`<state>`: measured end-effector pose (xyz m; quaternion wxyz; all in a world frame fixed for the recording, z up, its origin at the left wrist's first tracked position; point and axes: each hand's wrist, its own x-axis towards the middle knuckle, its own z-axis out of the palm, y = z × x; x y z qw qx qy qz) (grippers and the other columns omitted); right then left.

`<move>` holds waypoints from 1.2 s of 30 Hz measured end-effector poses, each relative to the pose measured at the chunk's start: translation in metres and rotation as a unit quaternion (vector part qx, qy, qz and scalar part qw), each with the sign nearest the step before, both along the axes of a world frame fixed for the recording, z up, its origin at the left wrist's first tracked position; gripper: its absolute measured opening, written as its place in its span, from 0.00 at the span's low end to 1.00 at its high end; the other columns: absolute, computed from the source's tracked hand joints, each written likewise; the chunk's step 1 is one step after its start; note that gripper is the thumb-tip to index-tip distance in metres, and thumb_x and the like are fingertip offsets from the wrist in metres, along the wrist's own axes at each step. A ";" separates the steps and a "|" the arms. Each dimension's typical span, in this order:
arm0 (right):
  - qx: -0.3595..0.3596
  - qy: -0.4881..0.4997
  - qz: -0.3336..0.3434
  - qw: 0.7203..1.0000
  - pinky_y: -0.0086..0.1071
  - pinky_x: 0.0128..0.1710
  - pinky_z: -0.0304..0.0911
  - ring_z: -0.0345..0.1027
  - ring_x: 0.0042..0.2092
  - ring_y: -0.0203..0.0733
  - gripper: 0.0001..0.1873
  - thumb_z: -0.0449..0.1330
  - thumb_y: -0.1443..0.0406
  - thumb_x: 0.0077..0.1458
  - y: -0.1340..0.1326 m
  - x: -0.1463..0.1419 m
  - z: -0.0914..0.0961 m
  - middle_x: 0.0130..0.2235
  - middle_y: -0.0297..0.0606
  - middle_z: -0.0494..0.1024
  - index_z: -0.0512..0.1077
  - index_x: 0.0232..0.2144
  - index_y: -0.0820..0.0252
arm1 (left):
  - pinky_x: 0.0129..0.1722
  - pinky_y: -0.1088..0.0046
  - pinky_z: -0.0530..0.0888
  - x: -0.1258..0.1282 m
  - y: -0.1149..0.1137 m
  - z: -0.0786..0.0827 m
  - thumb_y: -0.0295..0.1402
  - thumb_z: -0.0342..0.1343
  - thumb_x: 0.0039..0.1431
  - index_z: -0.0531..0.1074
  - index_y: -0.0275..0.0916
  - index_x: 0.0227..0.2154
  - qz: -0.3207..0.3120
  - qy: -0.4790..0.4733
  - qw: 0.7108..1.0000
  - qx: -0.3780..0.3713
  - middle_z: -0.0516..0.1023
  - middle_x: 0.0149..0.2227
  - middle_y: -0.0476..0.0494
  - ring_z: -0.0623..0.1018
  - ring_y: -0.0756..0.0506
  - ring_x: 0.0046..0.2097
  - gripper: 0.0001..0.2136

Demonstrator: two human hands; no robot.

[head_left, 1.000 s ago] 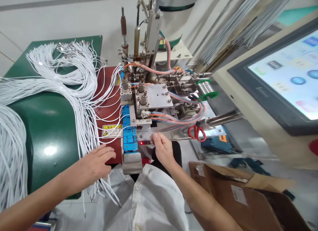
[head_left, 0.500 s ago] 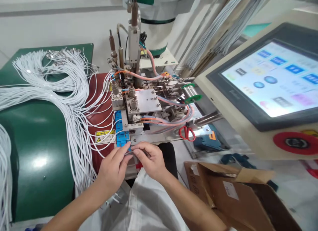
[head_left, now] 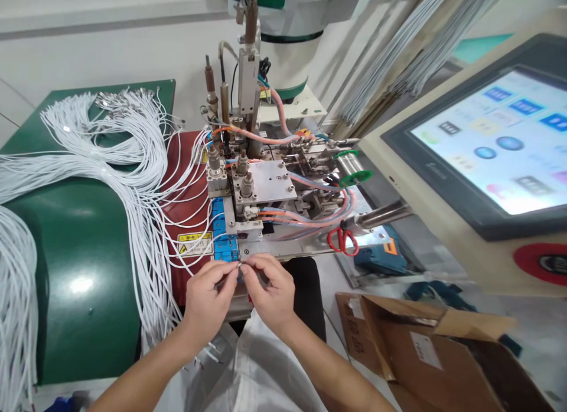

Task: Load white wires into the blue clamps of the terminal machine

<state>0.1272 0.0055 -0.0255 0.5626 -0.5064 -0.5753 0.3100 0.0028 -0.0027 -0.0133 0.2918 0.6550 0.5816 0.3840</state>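
Observation:
My left hand (head_left: 209,298) and my right hand (head_left: 271,291) meet fingertip to fingertip at the front end of a row of blue holders (head_left: 225,245). Both are closed in a pinch on a tiny pale piece, seemingly the end of a white cable (head_left: 185,267); the fingers hide most of it. Several other white cables (head_left: 148,247) run from the thick bundle on the left into the blue holders. A yellow-and-white warning label (head_left: 195,245) lies on the red plate (head_left: 179,208) beside those holders. Above my hands stands the machine with its metal top plate (head_left: 271,182).
To the left is a green table (head_left: 88,235) bearing cable bundles. A solder-like wire spool (head_left: 348,167) and red-handled scissors (head_left: 342,241) are on the machine's right. A touch screen (head_left: 500,143) juts in at the right, above an open cardboard box (head_left: 425,347).
Both hands have drawn their fingertips together into a tight pinch. My left index finger, stretched over the front blue holder before, is now bent to my thumb. The view has shifted slightly.

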 end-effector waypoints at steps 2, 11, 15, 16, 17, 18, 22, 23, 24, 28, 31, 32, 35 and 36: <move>-0.008 -0.005 -0.008 1.000 0.31 0.30 0.65 0.67 0.30 0.37 0.05 0.56 0.70 0.50 0.000 -0.002 -0.001 0.27 0.36 0.73 0.71 0.26 0.58 | 0.35 0.73 0.74 0.002 0.000 0.000 0.29 0.52 0.55 0.75 0.38 0.31 0.009 -0.002 1.000 -0.005 0.77 0.31 0.46 0.76 0.49 0.33 0.07; -0.055 0.029 -0.018 0.998 0.30 0.32 0.63 0.66 0.31 0.36 0.06 0.54 0.69 0.51 0.000 -0.017 -0.005 0.27 0.35 0.71 0.69 0.25 0.59 | 0.31 0.76 0.73 0.010 -0.004 -0.006 0.31 0.50 0.56 0.72 0.37 0.31 0.060 -0.013 0.997 -0.036 0.76 0.30 0.47 0.75 0.50 0.30 0.07; -0.064 0.035 0.015 0.997 0.30 0.31 0.63 0.66 0.30 0.36 0.07 0.54 0.69 0.51 0.007 -0.012 -0.002 0.27 0.35 0.71 0.69 0.24 0.59 | 0.33 0.75 0.73 0.006 -0.004 -0.004 0.32 0.48 0.58 0.71 0.37 0.34 0.046 -0.041 0.996 -0.064 0.77 0.32 0.45 0.76 0.49 0.32 0.08; -0.060 0.020 0.036 0.997 0.29 0.30 0.63 0.66 0.29 0.36 0.07 0.53 0.69 0.51 0.010 -0.007 0.000 0.26 0.35 0.71 0.69 0.24 0.59 | 0.33 0.75 0.73 0.003 -0.003 -0.001 0.32 0.48 0.58 0.71 0.37 0.34 0.034 -0.037 0.996 -0.071 0.77 0.33 0.45 0.76 0.49 0.32 0.08; -0.051 -0.005 0.063 0.997 0.29 0.29 0.63 0.66 0.29 0.36 0.07 0.54 0.69 0.51 0.013 -0.001 0.003 0.26 0.35 0.71 0.69 0.24 0.59 | 0.33 0.75 0.72 0.000 -0.001 0.002 0.32 0.48 0.58 0.71 0.37 0.34 0.014 -0.024 0.997 -0.079 0.77 0.32 0.45 0.76 0.49 0.33 0.08; -0.037 -0.044 0.103 0.993 0.29 0.29 0.62 0.65 0.28 0.36 0.07 0.54 0.69 0.51 0.017 0.006 0.006 0.25 0.35 0.71 0.70 0.24 0.59 | 0.33 0.75 0.72 -0.004 0.001 0.006 0.31 0.48 0.58 0.71 0.37 0.33 -0.016 -0.002 0.996 -0.087 0.76 0.32 0.46 0.75 0.49 0.32 0.08; 0.037 -0.245 0.299 0.922 0.29 0.30 0.60 0.64 0.29 0.37 0.08 0.53 0.72 0.47 0.027 0.027 0.018 0.26 0.35 0.72 0.71 0.25 0.58 | 0.28 0.77 0.67 -0.021 0.011 0.022 0.26 0.48 0.55 0.72 0.38 0.23 -0.191 0.126 0.967 -0.112 0.73 0.24 0.50 0.71 0.51 0.27 0.10; 0.045 -0.275 0.319 0.906 0.30 0.30 0.59 0.64 0.30 0.37 0.08 0.53 0.73 0.46 0.028 0.029 0.019 0.26 0.35 0.72 0.71 0.25 0.58 | 0.27 0.77 0.66 -0.023 0.012 0.024 0.25 0.48 0.54 0.72 0.38 0.20 -0.216 0.147 0.959 -0.113 0.71 0.22 0.50 0.70 0.51 0.26 0.11; 0.046 -0.286 0.325 0.900 0.30 0.30 0.59 0.63 0.30 0.38 0.08 0.53 0.73 0.46 0.029 0.029 0.020 0.26 0.35 0.72 0.71 0.25 0.58 | 0.26 0.78 0.65 -0.025 0.013 0.025 0.24 0.48 0.54 0.71 0.38 0.19 -0.225 0.155 0.956 -0.112 0.71 0.21 0.51 0.69 0.52 0.25 0.11; -0.014 -0.152 0.239 0.959 0.28 0.29 0.59 0.63 0.28 0.36 0.07 0.53 0.71 0.50 0.024 0.018 0.015 0.25 0.34 0.70 0.69 0.23 0.59 | 0.28 0.78 0.67 -0.021 0.008 0.019 0.28 0.47 0.57 0.72 0.38 0.27 -0.139 0.079 0.984 -0.084 0.72 0.24 0.50 0.71 0.51 0.27 0.09; -0.057 -0.049 0.134 0.988 0.27 0.26 0.59 0.62 0.26 0.34 0.09 0.53 0.69 0.52 0.015 0.006 0.006 0.23 0.33 0.69 0.68 0.21 0.59 | 0.27 0.78 0.68 -0.013 0.001 0.010 0.33 0.48 0.58 0.72 0.37 0.30 -0.035 0.002 0.996 -0.087 0.72 0.23 0.49 0.71 0.52 0.25 0.08; -0.055 -0.041 0.112 0.991 0.28 0.26 0.59 0.62 0.26 0.34 0.09 0.53 0.69 0.52 0.012 0.003 0.003 0.23 0.33 0.69 0.68 0.21 0.59 | 0.26 0.78 0.69 -0.012 0.000 0.007 0.33 0.49 0.58 0.72 0.36 0.31 -0.011 -0.025 0.995 -0.095 0.72 0.23 0.49 0.72 0.52 0.25 0.09; -0.027 -0.045 0.098 0.994 0.30 0.28 0.60 0.63 0.28 0.36 0.09 0.53 0.70 0.51 0.005 -0.002 -0.004 0.24 0.35 0.70 0.68 0.21 0.59 | 0.26 0.78 0.70 -0.008 -0.001 0.002 0.35 0.49 0.57 0.72 0.36 0.32 0.013 -0.079 0.990 -0.114 0.73 0.25 0.48 0.73 0.52 0.25 0.09; -0.026 -0.042 0.096 0.994 0.30 0.29 0.60 0.63 0.28 0.36 0.09 0.53 0.70 0.51 0.004 -0.001 -0.006 0.24 0.35 0.70 0.68 0.21 0.59 | 0.26 0.78 0.70 -0.008 -0.001 0.001 0.35 0.49 0.57 0.72 0.36 0.32 0.008 -0.082 0.990 -0.118 0.73 0.25 0.48 0.72 0.52 0.25 0.09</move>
